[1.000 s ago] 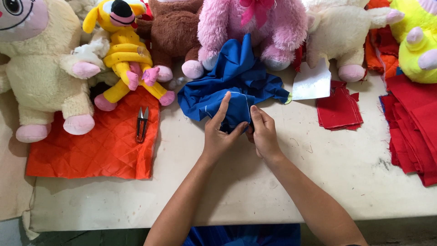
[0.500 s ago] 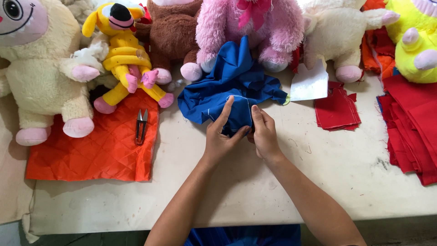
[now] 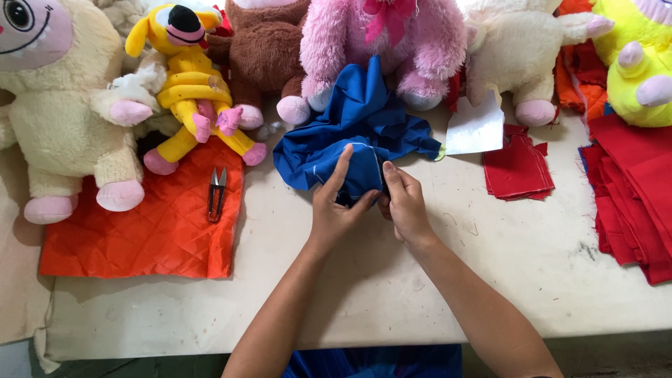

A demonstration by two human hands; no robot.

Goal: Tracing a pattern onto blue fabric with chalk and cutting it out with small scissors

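Both hands meet at the near edge of the blue cloth (image 3: 353,136), which lies bunched on the surface (image 3: 434,280) just ahead of them, its far end running up against the pink plush (image 3: 381,42). The left hand (image 3: 336,210) presses flat on the cloth with its forefinger stretched forward along a pale stitched line and its thumb tucked under the edge, so it grips the fabric between thumb and fingers. The right hand (image 3: 404,203) is closed in a pinch on the same edge, touching the left thumb. The step in hand looks like working a small spot of the seam or hem. To do it well, the left hand should keep the cloth taut and flat so the pinch on the right can act on one layer only, and the bunched folds beyond the fingers should stay clear of the spot. The snips (image 3: 216,192) lie well off to the left of the left hand on the orange quilted piece (image 3: 140,238), blades pointing away, so a reach for them means letting go with that hand. To the right of the right hand sit a small red stack (image 3: 518,168) and, farther out, a larger red pile (image 3: 633,189).
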